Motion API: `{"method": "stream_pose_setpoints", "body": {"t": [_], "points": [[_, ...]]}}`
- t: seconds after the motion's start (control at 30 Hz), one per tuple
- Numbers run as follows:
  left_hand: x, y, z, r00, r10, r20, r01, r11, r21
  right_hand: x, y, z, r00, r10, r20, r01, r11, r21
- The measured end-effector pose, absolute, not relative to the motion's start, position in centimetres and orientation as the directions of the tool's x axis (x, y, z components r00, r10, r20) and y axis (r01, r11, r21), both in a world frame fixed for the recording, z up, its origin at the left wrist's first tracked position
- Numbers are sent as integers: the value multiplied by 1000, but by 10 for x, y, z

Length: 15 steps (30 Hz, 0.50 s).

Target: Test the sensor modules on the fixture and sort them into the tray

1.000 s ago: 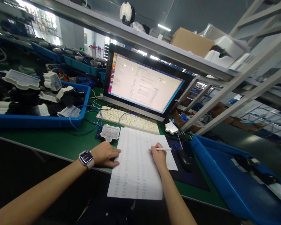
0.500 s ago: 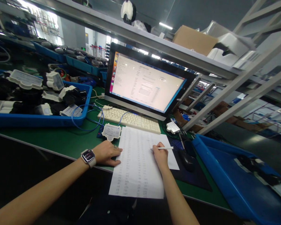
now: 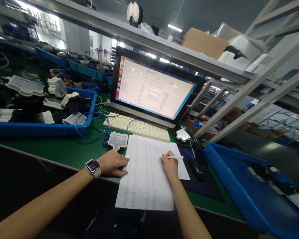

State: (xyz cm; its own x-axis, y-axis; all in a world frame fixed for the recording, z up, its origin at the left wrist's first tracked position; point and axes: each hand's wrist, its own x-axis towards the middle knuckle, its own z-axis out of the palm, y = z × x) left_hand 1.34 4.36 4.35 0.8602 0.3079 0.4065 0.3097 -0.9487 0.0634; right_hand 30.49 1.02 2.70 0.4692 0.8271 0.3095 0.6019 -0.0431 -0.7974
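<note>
A white pen is pinched in my right hand, its tip down at a printed sheet of paper. My left hand, with a watch at the wrist, lies with fingers stretched out on the sheet's left edge. The sheet bears columns of small print that I cannot read, and its lower end hangs past the table edge. Under its right side shows a second white sheet. Just beyond my left hand sits a flat white-cased device with a label, beside a blue cable.
Behind the paper stand a white keyboard and a monitor that is lit. A black mouse rests on a dark mat at right. Blue bins flank the table: a left bin full of parts, a right bin holding several. A shelf crosses overhead.
The whole view has shifted slightly to the left. Both hands keep their places on the paper, and the pen stays in my right hand at nearly the same spot.
</note>
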Motion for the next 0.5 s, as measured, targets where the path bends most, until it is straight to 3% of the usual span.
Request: {"method": "stream_pose_setpoints", "body": {"t": [0.27, 0.5], "points": [[14, 44, 44, 865, 304, 399, 315, -948, 39, 305, 10, 28, 512, 807, 294, 503, -5, -864], [14, 44, 41, 857, 321, 403, 324, -944, 64, 317, 14, 27, 563, 808, 174, 223, 54, -973]]}}
